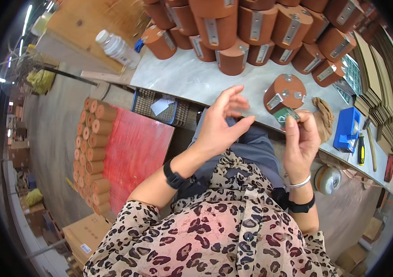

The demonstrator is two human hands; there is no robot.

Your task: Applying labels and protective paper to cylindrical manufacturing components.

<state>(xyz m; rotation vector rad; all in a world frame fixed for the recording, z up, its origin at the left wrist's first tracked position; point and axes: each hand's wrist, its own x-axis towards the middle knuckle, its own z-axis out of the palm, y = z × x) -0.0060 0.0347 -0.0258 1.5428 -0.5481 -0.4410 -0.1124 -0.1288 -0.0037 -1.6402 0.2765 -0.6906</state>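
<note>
My left hand [222,123] is raised over my lap, its fingers apart and nothing in it. Between thumb and fingers, my right hand [301,142] pinches a small flat green piece [285,116] with pale markings, perhaps a label or card. Just beyond it, at the table's front edge, stands a reddish-brown cylinder [285,87] with small metal fittings on its top and a metal plate on its side. The green piece overlaps the cylinder's lower edge in view; I cannot tell whether they touch. A brown glove [324,117] lies to the right of the cylinder.
Stacked reddish-brown cylinders [256,25] line the back of the grey table [178,76]. On the right are a blue plastic holder [347,130], a yellow-black screwdriver [361,150] and cardboard sheets [372,69]. Plain tubes [97,141] lie piled by a red board [134,154] on the left.
</note>
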